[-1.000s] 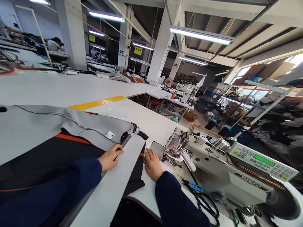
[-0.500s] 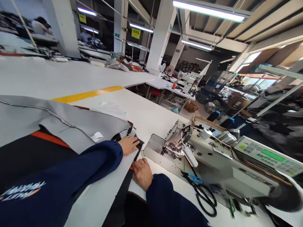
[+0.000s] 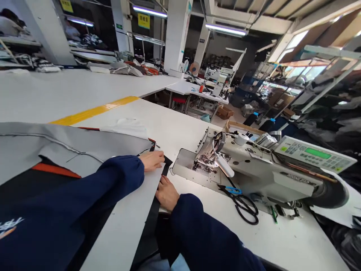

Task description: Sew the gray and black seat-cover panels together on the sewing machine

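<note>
A large piece of grey and black fabric with orange edging lies across the left of the table and hangs toward my body. My left hand is at its right-hand end, fingers bent together on the edge near a black corner. Just below, my right hand has its fingers curled round the dark border of the same fabric; the fingertips are partly hidden. A grey folded part with a seam lies beyond my left forearm. The sewing machine stands to the right, apart from both hands.
Black-handled scissors and blue thread snips lie by the machine. A lamp bends over its needle area. The control panel sits on top. Yellow tape crosses the table. Other people work far back at left.
The view has turned slightly to the right. My left fingers, flatter before, are now bent in on the fabric edge. My right hand has moved up along the border, closer to the left.
</note>
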`<state>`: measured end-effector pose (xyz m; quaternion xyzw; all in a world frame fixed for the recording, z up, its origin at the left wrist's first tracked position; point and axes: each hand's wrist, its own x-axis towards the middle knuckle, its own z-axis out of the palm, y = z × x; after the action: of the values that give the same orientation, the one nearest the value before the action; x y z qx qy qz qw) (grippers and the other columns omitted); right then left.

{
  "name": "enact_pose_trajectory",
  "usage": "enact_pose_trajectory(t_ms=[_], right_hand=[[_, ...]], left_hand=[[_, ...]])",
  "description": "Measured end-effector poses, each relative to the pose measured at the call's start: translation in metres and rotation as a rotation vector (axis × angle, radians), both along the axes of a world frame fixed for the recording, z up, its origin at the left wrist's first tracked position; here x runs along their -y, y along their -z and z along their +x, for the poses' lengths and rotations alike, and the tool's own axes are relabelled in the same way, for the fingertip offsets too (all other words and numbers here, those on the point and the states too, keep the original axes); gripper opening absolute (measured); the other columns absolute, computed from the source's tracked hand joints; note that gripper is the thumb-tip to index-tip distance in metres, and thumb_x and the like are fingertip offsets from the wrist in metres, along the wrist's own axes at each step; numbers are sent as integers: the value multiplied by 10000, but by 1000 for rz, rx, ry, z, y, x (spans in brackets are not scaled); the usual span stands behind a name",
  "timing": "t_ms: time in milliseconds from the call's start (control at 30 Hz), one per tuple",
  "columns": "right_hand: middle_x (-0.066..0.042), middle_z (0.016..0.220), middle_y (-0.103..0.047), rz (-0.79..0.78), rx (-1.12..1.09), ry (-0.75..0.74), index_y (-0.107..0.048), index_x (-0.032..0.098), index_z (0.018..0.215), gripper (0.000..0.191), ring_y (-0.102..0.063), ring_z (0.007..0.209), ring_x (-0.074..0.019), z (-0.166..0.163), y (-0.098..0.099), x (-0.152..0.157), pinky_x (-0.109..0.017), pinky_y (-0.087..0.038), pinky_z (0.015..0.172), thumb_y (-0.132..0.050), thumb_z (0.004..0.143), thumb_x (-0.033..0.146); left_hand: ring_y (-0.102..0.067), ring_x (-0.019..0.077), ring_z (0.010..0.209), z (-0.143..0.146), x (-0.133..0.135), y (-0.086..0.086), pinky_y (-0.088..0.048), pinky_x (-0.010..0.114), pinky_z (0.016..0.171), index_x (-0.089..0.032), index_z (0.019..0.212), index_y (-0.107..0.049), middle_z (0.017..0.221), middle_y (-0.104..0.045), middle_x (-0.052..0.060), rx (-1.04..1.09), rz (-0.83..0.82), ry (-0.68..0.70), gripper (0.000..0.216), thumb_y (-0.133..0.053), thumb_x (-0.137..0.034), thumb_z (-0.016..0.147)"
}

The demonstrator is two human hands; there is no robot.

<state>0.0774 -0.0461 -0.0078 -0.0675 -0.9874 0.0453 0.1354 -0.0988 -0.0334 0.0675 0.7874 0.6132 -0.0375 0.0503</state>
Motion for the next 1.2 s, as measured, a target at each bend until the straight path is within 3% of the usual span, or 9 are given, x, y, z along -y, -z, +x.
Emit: enact_pose_trajectory(t_ms=[67, 167, 367, 467, 600, 767, 900, 1033, 1200], right_hand=[[-124, 1033, -637, 14, 35, -32, -621, 162, 1035, 285, -488, 1080, -259, -3, -3, -2, -439, -325, 1025, -566, 757, 139], [-103, 996, -663, 29, 62, -41, -656, 163, 948, 210, -522, 1031, -255, 10, -7, 2, -422, -352, 1005, -565, 759, 151], [-158, 1076, -635, -92, 18, 55, -672, 126, 911, 209, -480, 1157, -297, 71, -2, 30, -502, -247, 1076, -541, 748, 116], [-215, 1429, -328, -295, -68, 246, -628, 111, 1066, 370, -206, 1361, -354, 87, -1, 39, -535, -221, 1080, -607, 697, 126], [-189, 1525, -5, -420, -125, 372, -618, 80, 1075, 428, 58, 1376, -422, 86, -7, 37, -576, -190, 1078, -642, 648, 77], [-145, 1496, -231, -463, -120, 316, -447, 45, 1301, 536, -127, 1402, -266, 73, -7, 30, -460, -185, 1147, -434, 766, 21], [-145, 1461, -312, -479, -82, 312, -258, -13, 1402, 627, -151, 1395, -255, 72, -5, 27, -439, -211, 1156, -358, 784, 17], [-138, 1443, -347, -410, -32, 270, -426, -21, 1311, 531, -149, 1389, -293, 76, -9, 25, -445, -232, 1148, -364, 785, 20], [-83, 1484, -287, -268, 10, 132, -689, 78, 909, 333, -142, 1384, -333, 83, -14, 25, -548, -209, 1110, -371, 812, 54]], left_hand=[[-502, 204, 1083, 11, -19, -8, -436, 297, 837, -174, 930, -609, 1245, -493, 79, -38, 7, 3, 161, -490, -244, 847], [-536, 237, 1049, 35, -40, -11, -462, 316, 782, -158, 941, -613, 1124, -580, 118, -148, -115, -20, 154, -511, -206, 836], [-563, 263, 1012, 75, -37, -1, -472, 350, 750, -152, 1150, -499, 1085, -599, 135, -202, -173, 36, 283, -394, -264, 913], [-539, 243, 1059, 80, -37, 4, -430, 350, 867, -120, 1222, -440, 1127, -583, 134, -148, -184, 74, 329, -359, -208, 916], [-550, 201, 1038, 74, -44, 7, -403, 291, 874, -118, 1100, -530, 1106, -599, 106, -147, -218, 77, 266, -369, -136, 889], [-576, 273, 994, 72, -52, 6, -380, 376, 818, -110, 986, -587, 1020, -641, 141, -262, -138, -2, 262, -356, -212, 917], [-581, 293, 990, 74, -59, 7, -324, 409, 827, -109, 913, -625, 988, -668, 154, -357, -127, 25, 292, -375, -259, 926], [-600, 255, 962, 72, -63, 9, -295, 383, 812, -125, 895, -630, 986, -680, 132, -386, -146, 27, 313, -361, -281, 932], [-606, 224, 921, 67, -64, 10, -290, 363, 796, -156, 817, -609, 947, -693, 85, -303, -124, 31, 290, -374, -296, 914]])
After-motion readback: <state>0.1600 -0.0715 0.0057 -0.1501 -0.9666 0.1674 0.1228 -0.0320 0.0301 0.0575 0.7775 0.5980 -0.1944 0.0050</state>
